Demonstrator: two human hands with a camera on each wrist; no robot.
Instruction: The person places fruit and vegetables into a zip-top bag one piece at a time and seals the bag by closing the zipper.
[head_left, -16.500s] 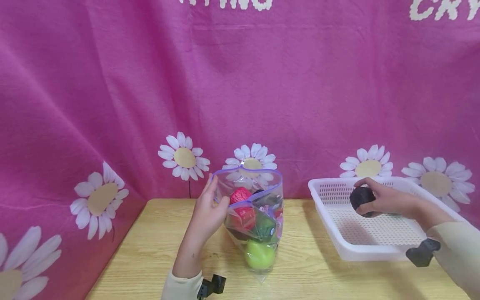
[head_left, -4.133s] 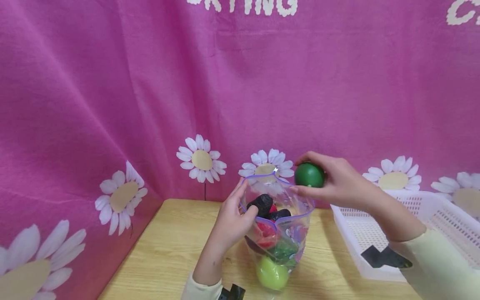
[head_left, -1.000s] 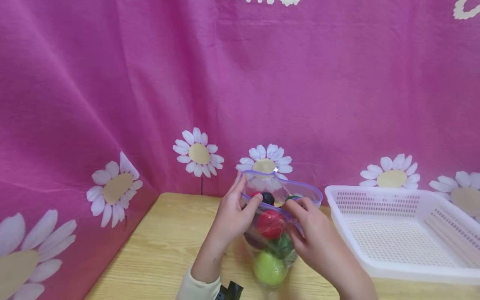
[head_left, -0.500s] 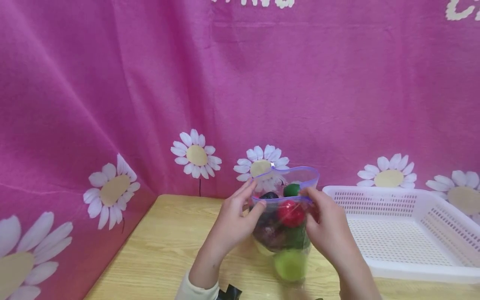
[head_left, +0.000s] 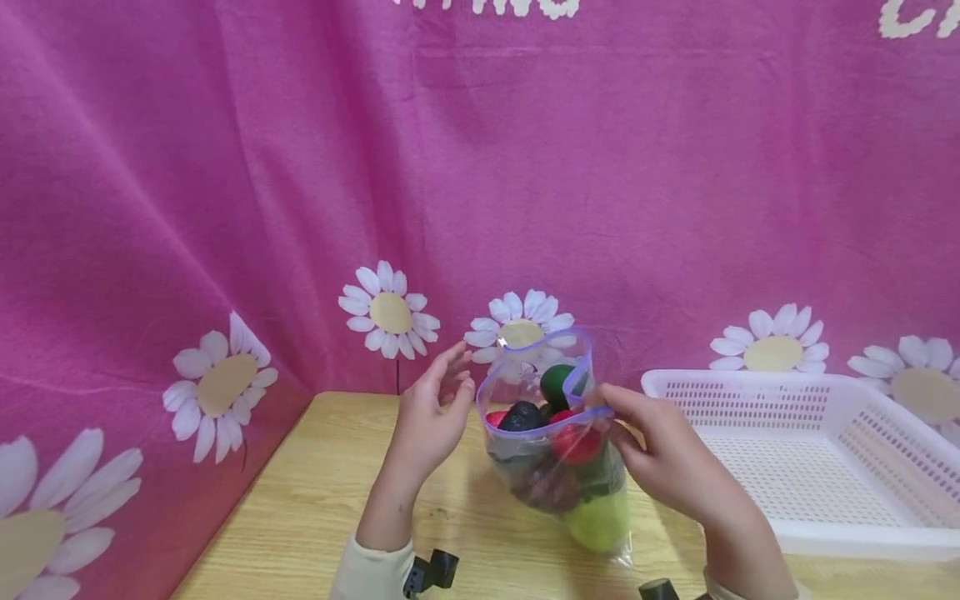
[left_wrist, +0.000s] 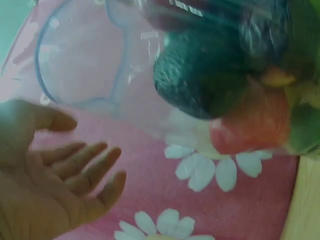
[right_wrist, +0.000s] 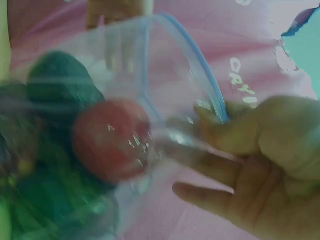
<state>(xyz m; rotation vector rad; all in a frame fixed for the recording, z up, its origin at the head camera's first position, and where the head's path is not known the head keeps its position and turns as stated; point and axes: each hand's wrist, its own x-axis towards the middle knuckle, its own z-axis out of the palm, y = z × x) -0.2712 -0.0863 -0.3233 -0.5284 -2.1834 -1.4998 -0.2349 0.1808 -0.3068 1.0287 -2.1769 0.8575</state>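
A clear zip bag with a purple zip edge, its mouth open, is packed with produce. My right hand pinches the right side of its rim; the right wrist view shows thumb and fingers on that edge. Just left of the bag, apart from it, my left hand has loosely bent fingers and holds nothing. Near the bag's mouth are a dark green round fruit, a black bumpy avocado-like piece and a red round piece. A yellow-green round fruit sits at the bottom. Other pieces are partly hidden.
A white perforated basket stands on the right of the wooden table, behind the right forearm. A pink cloth printed with daisies hangs behind the table and along its left side.
The dark green fruit, earlier in my right hand above the bag, is inside it. A black piece has left the basket. My left hand has let go of the rim; my right hand grips it.
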